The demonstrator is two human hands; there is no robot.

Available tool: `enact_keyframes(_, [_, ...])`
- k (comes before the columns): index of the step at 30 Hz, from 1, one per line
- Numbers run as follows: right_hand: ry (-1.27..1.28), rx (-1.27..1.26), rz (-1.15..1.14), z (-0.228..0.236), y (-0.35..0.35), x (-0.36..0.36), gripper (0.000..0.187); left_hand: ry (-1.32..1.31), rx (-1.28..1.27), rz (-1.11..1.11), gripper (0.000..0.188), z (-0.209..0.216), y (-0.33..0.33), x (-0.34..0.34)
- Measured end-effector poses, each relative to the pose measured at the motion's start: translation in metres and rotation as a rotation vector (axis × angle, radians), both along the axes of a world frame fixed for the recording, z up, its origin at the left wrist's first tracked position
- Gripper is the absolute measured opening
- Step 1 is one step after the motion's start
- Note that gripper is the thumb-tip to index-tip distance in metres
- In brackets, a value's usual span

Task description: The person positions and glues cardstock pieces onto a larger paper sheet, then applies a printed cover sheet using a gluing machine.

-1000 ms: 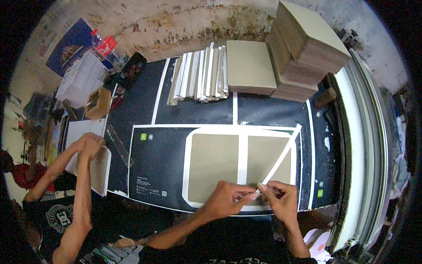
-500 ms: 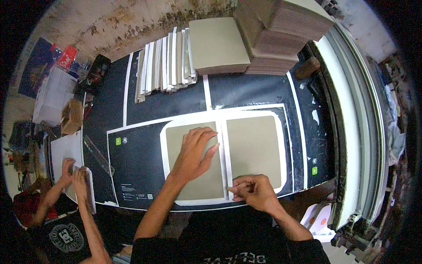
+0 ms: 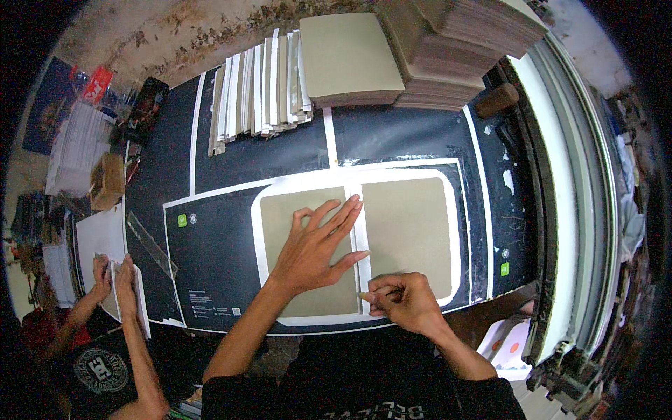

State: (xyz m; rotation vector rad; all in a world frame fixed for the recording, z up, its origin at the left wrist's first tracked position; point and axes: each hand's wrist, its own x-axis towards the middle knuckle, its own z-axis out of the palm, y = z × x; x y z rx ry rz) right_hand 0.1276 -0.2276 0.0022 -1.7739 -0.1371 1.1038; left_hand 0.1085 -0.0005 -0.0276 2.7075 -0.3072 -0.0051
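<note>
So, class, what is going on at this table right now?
A person presses the left hand flat on the left grey board, which lies beside a second grey board on a white sheet. The right hand pinches the white strip between the boards at its near end. A co-worker's hands handle white card at the left.

Black work mat [image 3: 224, 161] over the table; beyond its far edge, a stained, crumbling wall [image 3: 161, 35]. Right of mat, pale framed panels [image 3: 567, 175]. Dim light.
</note>
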Motion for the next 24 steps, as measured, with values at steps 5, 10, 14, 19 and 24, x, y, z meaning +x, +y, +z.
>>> enact_keyframes(5, [0.052, 0.033, -0.022, 0.003, 0.001, 0.004, 0.018, -0.008, 0.027, 0.002, 0.079, 0.000, -0.001, 0.000])
enact_keyframes(10, [0.087, 0.030, 0.006, 0.000, 0.000, 0.007, 0.018, -0.027, 0.052, 0.003, 0.079, -0.002, -0.001, -0.001])
enact_keyframes(14, [0.105, 0.081, -0.003, -0.001, -0.002, 0.009, 0.018, -0.031, 0.057, 0.005, 0.079, -0.003, -0.001, -0.001])
enact_keyframes(19, [0.126, 0.111, -0.055, -0.011, -0.004, 0.007, 0.020, -0.023, 0.065, 0.007, 0.078, -0.001, -0.002, 0.000])
enact_keyframes(24, [0.073, 0.041, -0.039, -0.001, -0.003, 0.007, 0.019, -0.044, 0.004, 0.022, 0.083, -0.004, -0.002, -0.001])
